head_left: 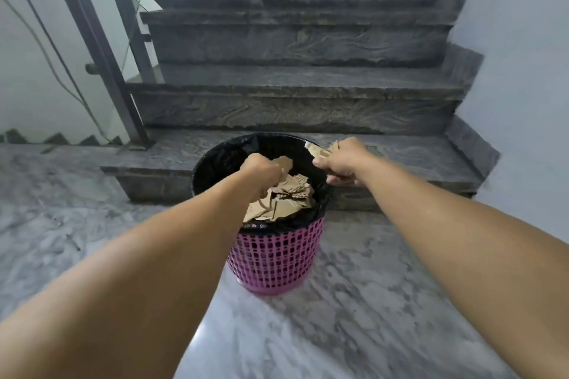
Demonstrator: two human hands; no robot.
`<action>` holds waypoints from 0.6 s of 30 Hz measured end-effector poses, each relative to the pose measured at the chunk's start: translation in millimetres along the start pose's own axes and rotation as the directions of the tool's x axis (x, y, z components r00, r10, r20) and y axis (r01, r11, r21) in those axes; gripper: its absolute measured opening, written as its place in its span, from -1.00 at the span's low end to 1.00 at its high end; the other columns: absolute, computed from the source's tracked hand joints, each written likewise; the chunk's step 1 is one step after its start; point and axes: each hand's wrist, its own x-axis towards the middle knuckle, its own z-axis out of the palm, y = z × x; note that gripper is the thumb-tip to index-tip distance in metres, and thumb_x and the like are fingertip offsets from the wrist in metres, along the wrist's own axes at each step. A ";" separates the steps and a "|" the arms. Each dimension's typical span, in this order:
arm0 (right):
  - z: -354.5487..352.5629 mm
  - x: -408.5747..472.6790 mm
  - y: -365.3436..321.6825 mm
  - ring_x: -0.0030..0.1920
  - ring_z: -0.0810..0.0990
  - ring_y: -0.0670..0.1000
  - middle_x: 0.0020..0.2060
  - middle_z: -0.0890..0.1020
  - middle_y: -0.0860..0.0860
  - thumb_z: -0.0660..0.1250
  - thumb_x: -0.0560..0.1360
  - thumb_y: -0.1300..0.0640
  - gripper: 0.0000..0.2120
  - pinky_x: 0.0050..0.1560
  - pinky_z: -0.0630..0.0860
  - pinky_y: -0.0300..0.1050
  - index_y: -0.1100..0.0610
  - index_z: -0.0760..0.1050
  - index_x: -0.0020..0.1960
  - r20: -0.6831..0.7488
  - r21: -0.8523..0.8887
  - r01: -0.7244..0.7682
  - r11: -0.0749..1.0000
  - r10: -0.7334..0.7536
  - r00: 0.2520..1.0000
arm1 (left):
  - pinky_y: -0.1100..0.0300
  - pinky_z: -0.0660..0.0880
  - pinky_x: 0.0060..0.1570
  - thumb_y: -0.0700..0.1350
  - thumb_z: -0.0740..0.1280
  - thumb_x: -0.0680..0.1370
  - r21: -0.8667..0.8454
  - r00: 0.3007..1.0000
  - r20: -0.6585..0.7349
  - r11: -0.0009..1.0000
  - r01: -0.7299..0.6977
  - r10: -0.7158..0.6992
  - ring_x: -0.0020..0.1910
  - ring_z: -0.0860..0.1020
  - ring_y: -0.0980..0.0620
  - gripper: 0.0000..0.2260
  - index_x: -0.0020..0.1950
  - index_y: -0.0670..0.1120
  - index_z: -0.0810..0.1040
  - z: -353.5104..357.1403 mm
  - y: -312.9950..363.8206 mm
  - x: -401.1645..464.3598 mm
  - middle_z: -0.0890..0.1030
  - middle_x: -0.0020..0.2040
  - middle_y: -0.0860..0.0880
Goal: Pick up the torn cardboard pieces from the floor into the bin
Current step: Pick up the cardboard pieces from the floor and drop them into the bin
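A pink mesh bin (274,258) lined with a black bag stands on the marble floor at the foot of the stairs. Several torn brown cardboard pieces (286,203) are piled inside it. My left hand (261,174) is over the bin's opening, closed on a cardboard piece (284,163) that sticks out past the fingers. My right hand (341,160) is at the bin's far right rim, closed on another torn cardboard piece (320,149). No loose pieces show on the floor in view.
Dark stone stairs (301,101) rise right behind the bin. A metal and glass railing (101,49) stands at the left, a white wall (523,71) at the right. Grey marble floor (354,317) surrounds the bin.
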 end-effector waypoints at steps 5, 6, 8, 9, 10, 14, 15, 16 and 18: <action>47.4 11.7 -6.0 0.10 0.62 0.19 0.09 0.61 0.13 0.56 0.36 0.03 -0.45 0.06 0.55 -0.03 0.24 0.49 0.24 -0.082 -0.254 0.031 0.967 -0.053 0.995 | -0.08 0.32 0.34 0.38 0.31 0.41 0.071 1.000 0.000 0.997 -0.022 0.022 0.33 0.39 -0.17 -0.27 0.26 -0.21 0.50 -35.7 -38.0 36.1 0.49 0.28 -0.19; 52.8 14.0 -3.7 0.16 0.58 0.16 0.13 0.60 0.12 0.54 0.39 0.03 -0.49 0.04 0.48 -0.08 0.21 0.51 0.24 -0.134 -0.369 0.054 0.928 -0.110 0.985 | -0.12 0.20 0.44 0.40 0.28 0.41 0.223 0.992 -0.108 0.974 -0.034 0.059 0.46 0.25 -0.18 -0.20 0.39 -0.19 0.40 -40.4 -49.4 46.8 0.38 0.42 -0.20; 57.8 15.2 1.8 0.18 0.56 0.13 0.16 0.59 0.12 0.48 0.43 0.09 -0.63 0.04 0.46 -0.09 0.14 0.54 0.20 -0.190 -0.481 0.093 0.872 -0.207 0.960 | -0.15 0.03 0.50 0.32 0.28 0.47 0.490 0.935 -0.264 0.868 -0.083 0.238 0.53 0.10 -0.17 -0.27 0.43 -0.17 0.35 -49.2 -70.3 65.8 0.31 0.48 -0.18; 61.3 18.1 4.1 0.17 0.55 0.13 0.17 0.60 0.11 0.46 0.45 0.12 -0.68 0.07 0.48 -0.08 0.11 0.55 0.19 -0.198 -0.507 0.113 0.854 -0.243 0.949 | -0.13 0.02 0.51 0.24 0.29 0.50 0.558 0.902 -0.270 0.819 -0.137 0.335 0.52 0.13 -0.16 -0.37 0.41 -0.18 0.38 -53.1 -79.4 77.5 0.34 0.46 -0.18; 63.9 18.8 7.7 0.18 0.56 0.12 0.17 0.60 0.11 0.44 0.46 0.13 -0.70 0.10 0.49 -0.07 0.09 0.56 0.18 -0.184 -0.530 0.136 0.837 -0.269 0.945 | -0.10 0.07 0.50 0.16 0.30 0.52 0.613 0.871 -0.235 0.761 -0.211 0.431 0.49 0.20 -0.15 -0.45 0.37 -0.18 0.43 -55.2 -85.4 81.7 0.40 0.41 -0.18; 89.3 36.9 8.4 0.22 0.53 0.12 0.23 0.56 0.10 0.45 0.44 0.06 -0.52 0.17 0.51 -0.07 0.05 0.48 0.34 0.089 -0.630 0.173 0.757 -0.151 0.985 | 0.00 0.28 0.40 0.12 0.36 0.46 0.636 0.897 0.165 0.651 -0.415 0.410 0.41 0.32 -0.16 -0.39 0.44 -0.09 0.36 -48.1 -92.2 99.8 0.36 0.43 -0.14; 97.2 42.3 9.7 0.26 0.51 0.14 0.28 0.53 0.11 0.48 0.42 0.01 -0.42 0.22 0.49 -0.06 0.06 0.43 0.40 0.174 -0.669 0.177 0.722 -0.079 0.982 | -0.03 0.29 0.39 0.18 0.34 0.42 0.633 0.911 0.278 0.655 -0.412 0.304 0.42 0.30 -0.20 -0.34 0.46 -0.06 0.31 -42.8 -92.1 103.7 0.31 0.45 -0.16; 106.2 50.3 13.3 0.29 0.48 0.14 0.32 0.49 0.11 0.50 0.40 -0.02 -0.35 0.26 0.47 -0.05 0.08 0.39 0.43 0.245 -0.719 0.187 0.669 -0.008 0.969 | -0.04 0.30 0.38 0.25 0.28 0.38 0.648 0.906 0.368 0.642 -0.410 0.207 0.41 0.32 -0.26 -0.29 0.45 -0.05 0.29 -33.8 -93.1 111.1 0.31 0.43 -0.17; 124.4 67.1 28.9 0.37 0.41 0.17 0.43 0.36 0.12 0.49 0.41 0.00 -0.27 0.32 0.43 -0.02 0.07 0.28 0.49 0.334 -0.795 0.208 0.569 0.125 0.934 | -0.06 0.32 0.35 0.30 0.25 0.36 0.710 0.894 0.445 0.586 -0.390 0.055 0.36 0.35 -0.30 -0.27 0.45 0.01 0.21 -16.4 -98.7 125.8 0.28 0.40 -0.20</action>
